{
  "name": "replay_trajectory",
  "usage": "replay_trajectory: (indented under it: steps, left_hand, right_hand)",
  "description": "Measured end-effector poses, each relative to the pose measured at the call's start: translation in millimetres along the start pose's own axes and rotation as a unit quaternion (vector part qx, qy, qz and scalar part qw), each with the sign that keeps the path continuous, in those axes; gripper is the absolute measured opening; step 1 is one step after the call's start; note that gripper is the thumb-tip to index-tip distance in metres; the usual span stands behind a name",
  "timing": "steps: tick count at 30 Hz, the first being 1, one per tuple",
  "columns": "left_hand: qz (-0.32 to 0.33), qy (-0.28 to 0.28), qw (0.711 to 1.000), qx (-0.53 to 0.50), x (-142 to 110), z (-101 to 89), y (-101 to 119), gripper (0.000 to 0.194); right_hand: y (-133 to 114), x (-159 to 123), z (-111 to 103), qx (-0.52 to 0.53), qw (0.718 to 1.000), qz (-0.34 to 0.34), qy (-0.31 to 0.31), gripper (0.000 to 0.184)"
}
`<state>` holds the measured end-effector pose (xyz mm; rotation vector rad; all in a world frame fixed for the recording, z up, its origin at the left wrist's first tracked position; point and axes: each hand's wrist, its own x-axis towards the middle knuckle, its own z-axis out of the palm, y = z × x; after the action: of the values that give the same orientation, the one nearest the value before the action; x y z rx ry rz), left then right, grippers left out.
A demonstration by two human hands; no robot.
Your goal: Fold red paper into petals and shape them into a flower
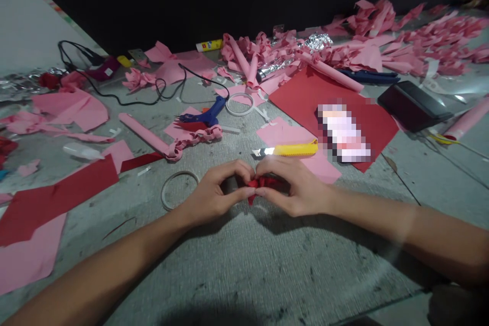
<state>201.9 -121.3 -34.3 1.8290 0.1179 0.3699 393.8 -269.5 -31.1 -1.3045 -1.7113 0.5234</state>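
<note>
Between the fingertips of both hands is a small piece of red paper [252,197], pinched at the middle of the view. My left hand [217,188] is closed on its left side, thumb below and fingers above. From the right, my right hand [298,188] pinches the same paper, and part of it shows inside the curled fingers. The paper's exact shape is mostly hidden. Just beyond the right hand lies a yellow utility knife [294,149] with its blade out. A roll ring of tape [164,193] lies by my left wrist.
Beyond the hands lie a blue glue gun [214,113], a white ring [240,112], a twisted pink paper strip [198,136] and a large red sheet [298,94] under a blurred phone [344,132]. Farther right is a dark box [414,104]. Pink scraps and a black cable [133,102] spread behind.
</note>
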Motion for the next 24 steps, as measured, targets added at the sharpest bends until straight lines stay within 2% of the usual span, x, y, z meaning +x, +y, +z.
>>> replay_trajectory:
  steps: [5,11,15,18,24]
  left_hand:
    - [-0.076,-0.008,0.996,-0.051,0.4,-2.9,-1.1,0.012]
    - [-0.076,-0.006,0.995,-0.065,1.0,-1.9,-4.3,0.008]
    - [-0.067,-0.004,0.996,-0.061,1.5,-1.5,-4.2,0.007]
    - [-0.052,0.002,0.997,-0.058,3.0,-2.8,-4.8,0.007]
    - [-0.086,-0.016,0.994,-0.060,3.6,-5.7,-4.9,0.010]
  right_hand:
    - [-1.4,3.0,-5.2,0.068,0.994,0.073,-0.038,0.022]
    - [-4.9,7.6,-4.3,0.129,0.978,0.163,-0.013,0.025]
    - [-9.0,12.8,-6.3,0.181,0.955,0.234,-0.027,0.020]
    - [-10.0,17.6,-11.8,0.202,0.948,0.241,-0.049,0.011]
    - [-15.8,22.2,-21.2,0.189,0.939,0.260,-0.120,0.014]
